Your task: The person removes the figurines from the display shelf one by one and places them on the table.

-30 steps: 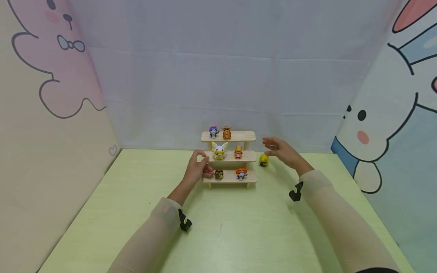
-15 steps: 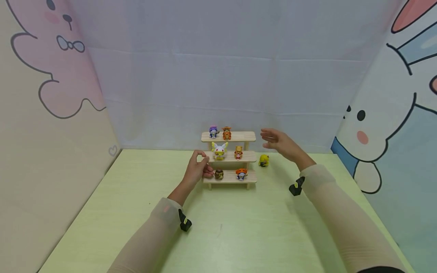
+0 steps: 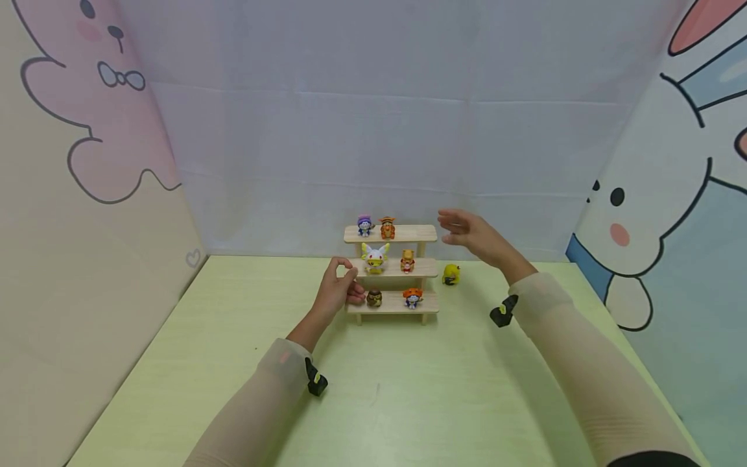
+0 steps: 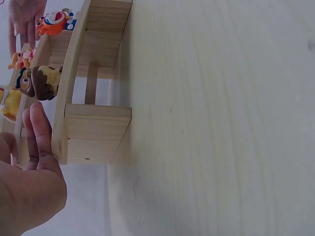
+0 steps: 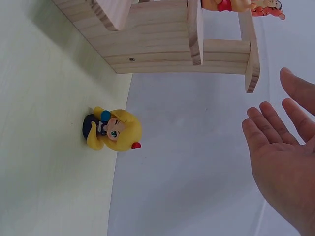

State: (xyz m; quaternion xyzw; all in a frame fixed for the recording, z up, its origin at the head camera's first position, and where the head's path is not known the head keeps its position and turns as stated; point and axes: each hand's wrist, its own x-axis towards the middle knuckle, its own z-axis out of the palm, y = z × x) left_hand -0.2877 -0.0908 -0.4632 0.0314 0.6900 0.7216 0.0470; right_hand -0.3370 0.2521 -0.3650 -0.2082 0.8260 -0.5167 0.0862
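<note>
My left hand [image 3: 338, 290] is at the left end of a three-tier wooden display shelf [image 3: 423, 267], thumb and index finger pinching the middle board's end. Its other fingers [image 4: 40, 130] lie beside the bottom board, close to an owl figurine [image 4: 42, 82]. My right hand [image 3: 474, 239] hovers in the air right of the top tier, fingers loosely extended and holding nothing. Below it, a yellow-haired figurine [image 5: 120, 130] stands on the table, apart from the shelf. On the top tier are a purple-hatted figurine [image 3: 364, 226] and an orange tiger figurine [image 3: 388, 227].
The middle tier carries a white-eared yellow figurine [image 3: 374, 258] and a yellow bear figurine [image 3: 407, 261]. An orange-hatted figurine [image 3: 412, 298] stands at the bottom right. Behind the pale table [image 3: 373, 402] hangs a white cloth [image 3: 373, 130]; printed panels flank both sides.
My right hand has risen from just above the yellow-haired figurine and shifted slightly left toward the top tier. The left hand and the figurines have stayed where they were.
</note>
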